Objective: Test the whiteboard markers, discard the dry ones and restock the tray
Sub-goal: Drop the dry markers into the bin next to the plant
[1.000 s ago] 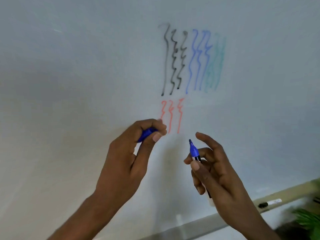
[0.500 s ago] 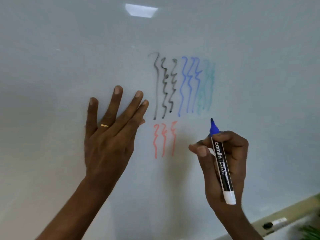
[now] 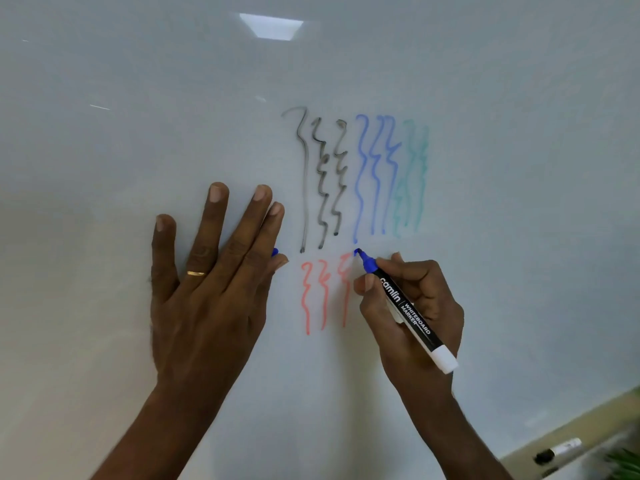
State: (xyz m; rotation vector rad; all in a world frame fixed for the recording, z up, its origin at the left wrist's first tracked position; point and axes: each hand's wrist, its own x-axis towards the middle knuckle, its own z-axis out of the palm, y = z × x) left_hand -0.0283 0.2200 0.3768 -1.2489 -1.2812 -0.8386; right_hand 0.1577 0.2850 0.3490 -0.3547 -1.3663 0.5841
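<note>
1. Marker [image 3: 408,308]: black barrel, blue collar and tip, white end plug. White print along the barrel reads "camlin | WHITEBOARD MARKER".
2. Right hand [image 3: 433,296]: grips the marker as one grips a pen, with thumb and fingers curled round the barrel just behind the blue collar. The white end points down and to the right.
3. Tip: it touches the board [image 3: 138,133] just beside the top of the rightmost red line and just under the foot of the first blue line.
4. Left hand [image 3: 207,299]: lies flat on the board to the left of the drawn lines, fingers straight and slightly spread. A gold ring [image 3: 195,273] sits on the ring finger.
5. Blue piece [image 3: 275,252]: a small bit of it peeks out from under the left index finger (how it is held there is hidden).
6. Test lines, upper row from left to right: three black squiggles [image 3: 322,188], three blue squiggles [image 3: 375,181], then faint green squiggles [image 3: 412,181] that run together.
7. Lower row: three red squiggles [image 3: 306,299], pale, under the black ones.
8. Tray [image 3: 588,417]: a beige ledge along the board's lower edge, bottom right, well apart from both hands. A spare marker [image 3: 559,451] with a black cap lies on it; its label is too blurred to read.
9. Green leaves [image 3: 625,462] show in the bottom right corner.
10. A ceiling light's reflection [image 3: 271,26] shines near the board's top.
</note>
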